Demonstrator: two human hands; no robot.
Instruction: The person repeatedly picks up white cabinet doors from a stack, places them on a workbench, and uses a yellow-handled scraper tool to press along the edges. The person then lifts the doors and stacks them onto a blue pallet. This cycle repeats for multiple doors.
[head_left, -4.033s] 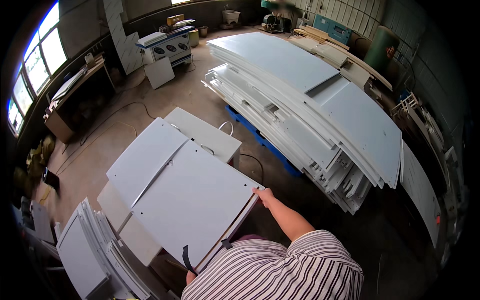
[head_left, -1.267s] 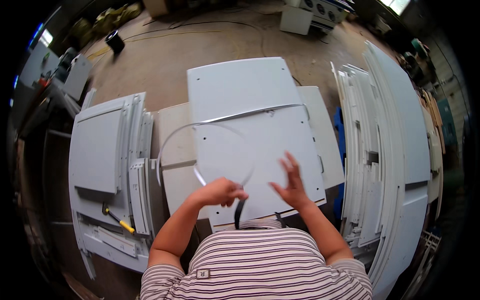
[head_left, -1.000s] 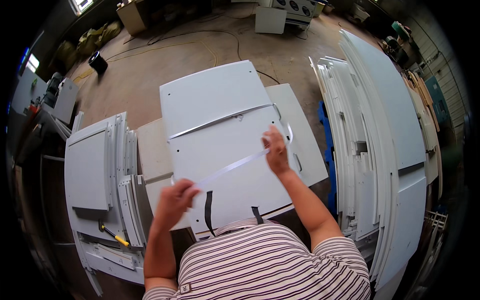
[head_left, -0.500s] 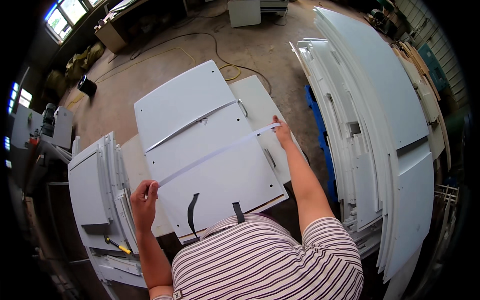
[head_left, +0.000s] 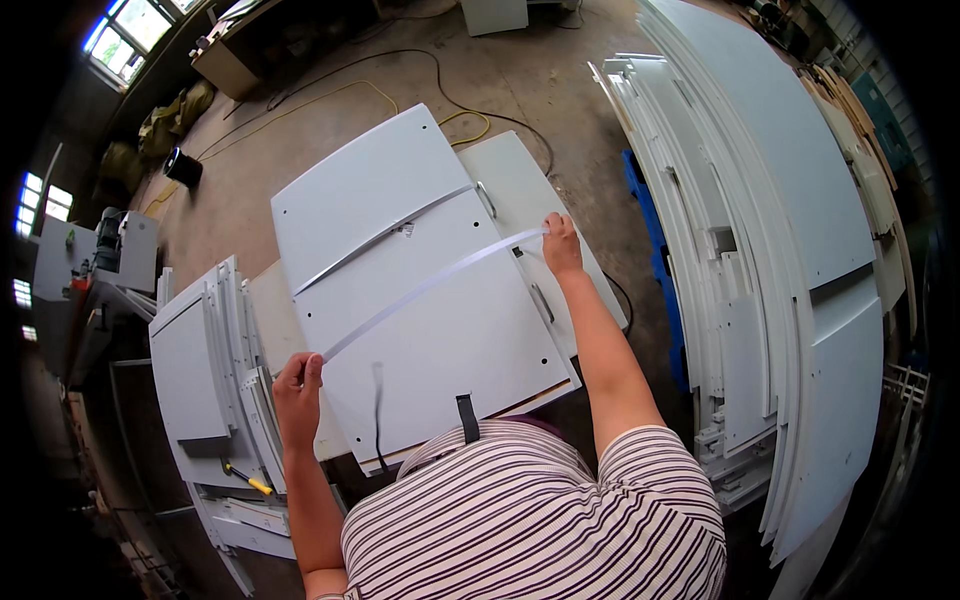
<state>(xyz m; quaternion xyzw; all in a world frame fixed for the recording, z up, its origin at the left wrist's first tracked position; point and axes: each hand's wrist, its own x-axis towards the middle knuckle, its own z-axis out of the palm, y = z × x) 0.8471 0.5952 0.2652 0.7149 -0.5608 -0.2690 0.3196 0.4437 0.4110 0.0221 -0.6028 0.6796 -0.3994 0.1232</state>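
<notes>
A long, thin pale strip (head_left: 435, 281) is stretched slantwise over a white panel (head_left: 440, 350). Its near-left end is pinched by my left hand (head_left: 298, 395), just off the panel's left edge. My right hand (head_left: 563, 248) grips the far-right end, beyond the panel's right edge. Farther up the panel lies a silvery strip (head_left: 350, 258), running roughly parallel. Under the panel, a larger off-white board (head_left: 510, 165) sticks out on the right. Two metal handles, one far (head_left: 487, 199) and one nearer (head_left: 542, 303), show along the panel's right side.
Tall stacks of white panels (head_left: 840, 370) stand at the right beside a blue pallet (head_left: 655, 270). More panels (head_left: 190, 350) lean at the left, with a yellow-handled hammer (head_left: 248, 480) on them. A black bucket (head_left: 182, 167) and a yellow hose (head_left: 375, 92) are on the floor beyond.
My right hand has turned from thumb-up to knuckles-up while holding the strip. My left hand has shifted slightly right and up. The whole view has moved a little.
</notes>
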